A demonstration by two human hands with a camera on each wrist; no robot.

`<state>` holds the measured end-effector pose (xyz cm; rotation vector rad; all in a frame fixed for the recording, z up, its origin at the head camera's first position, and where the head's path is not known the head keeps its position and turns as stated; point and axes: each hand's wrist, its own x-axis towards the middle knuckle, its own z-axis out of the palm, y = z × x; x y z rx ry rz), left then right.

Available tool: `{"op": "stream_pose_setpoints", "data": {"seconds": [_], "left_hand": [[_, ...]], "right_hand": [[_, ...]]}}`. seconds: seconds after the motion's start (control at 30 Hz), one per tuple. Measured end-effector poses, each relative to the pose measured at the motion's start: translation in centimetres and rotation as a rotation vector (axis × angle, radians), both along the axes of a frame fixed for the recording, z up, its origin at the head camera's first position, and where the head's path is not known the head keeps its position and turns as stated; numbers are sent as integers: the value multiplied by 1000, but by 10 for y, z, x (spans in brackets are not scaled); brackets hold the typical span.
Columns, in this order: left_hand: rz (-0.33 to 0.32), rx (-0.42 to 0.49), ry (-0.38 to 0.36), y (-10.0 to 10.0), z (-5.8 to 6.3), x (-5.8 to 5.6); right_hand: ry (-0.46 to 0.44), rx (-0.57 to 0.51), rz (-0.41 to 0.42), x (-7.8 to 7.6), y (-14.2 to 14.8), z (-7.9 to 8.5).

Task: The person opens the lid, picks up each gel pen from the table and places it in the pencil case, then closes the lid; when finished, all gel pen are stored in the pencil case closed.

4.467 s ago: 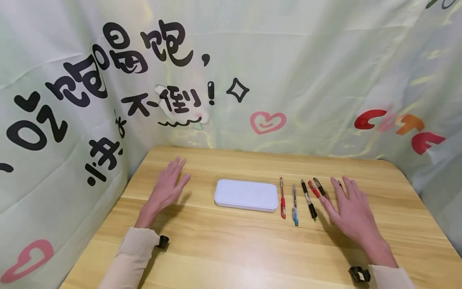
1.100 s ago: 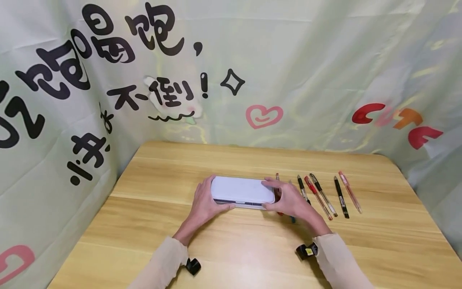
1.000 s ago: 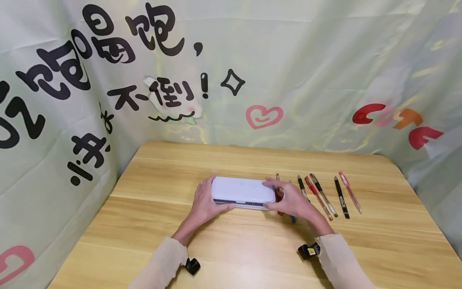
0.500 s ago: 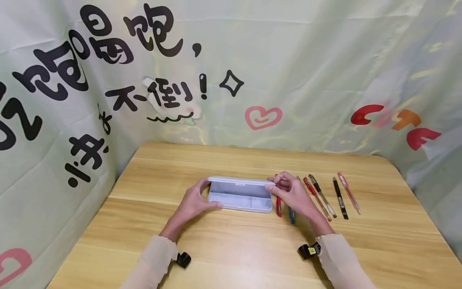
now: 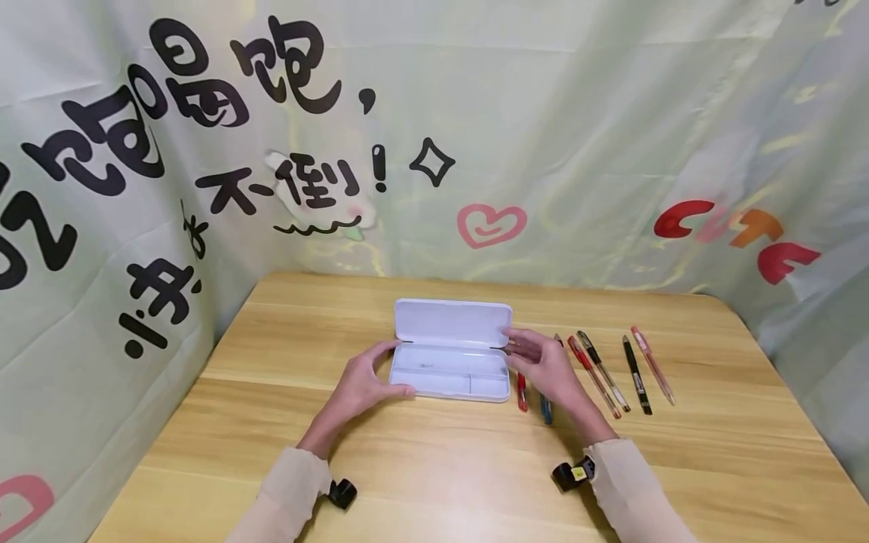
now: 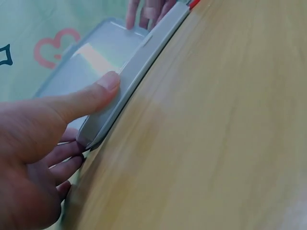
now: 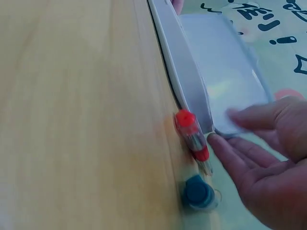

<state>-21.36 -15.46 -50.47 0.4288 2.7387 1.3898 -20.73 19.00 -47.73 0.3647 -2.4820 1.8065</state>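
A white pencil case (image 5: 434,384) lies on the wooden table with its lid (image 5: 452,320) swung back. Compartments and a divider show inside it. My left hand (image 5: 356,385) grips the case's left end, thumb (image 6: 109,82) on the front wall and fingers behind the corner. At the right end, my right hand (image 5: 543,366) has its fingers extended beside the hinge, the thumb blurred in front of the lid in the right wrist view. Under that hand lie a red pen (image 7: 192,134) and a blue-capped pen (image 7: 198,192), partly hidden in the head view.
Right of the right hand lie several more pens, among them a red one (image 5: 594,377), a black one (image 5: 637,375) and a pink one (image 5: 653,366). A printed curtain (image 5: 584,151) hangs behind and beside the table (image 5: 434,475).
The pencil case was closed and has been opened, its lid tipping backward from the right hand's pull. Both hands came in from the sides to the case; the left now holds its end.
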Motion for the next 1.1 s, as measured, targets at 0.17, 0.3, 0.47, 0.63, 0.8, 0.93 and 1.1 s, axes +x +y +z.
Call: {"op": "stream_pose_setpoints", "data": {"seconds": [0.17,0.3,0.47,0.63,0.8,0.93,1.1], "left_hand": [[-93,17,-38,-1,3,0],[-163,39,-76,-7,8,1],[-217,41,-95,-14,11,-2],[-202,19,-75,-18,10,-7],[-194,-5,-47,-21,5,-10],[-195,-2,-20,-18,6,-13],[-180,-6,-22,-17,5,-12]], "right_hand": [[-36,87,12,3,1,-2],[-31,139,28,4,0,-2],[-23,182,51,4,-2,-4],[-23,181,63,3,-3,-5],[-22,169,64,3,-3,-5],[-1,165,57,3,-1,-2],[34,139,63,7,8,3]]}}
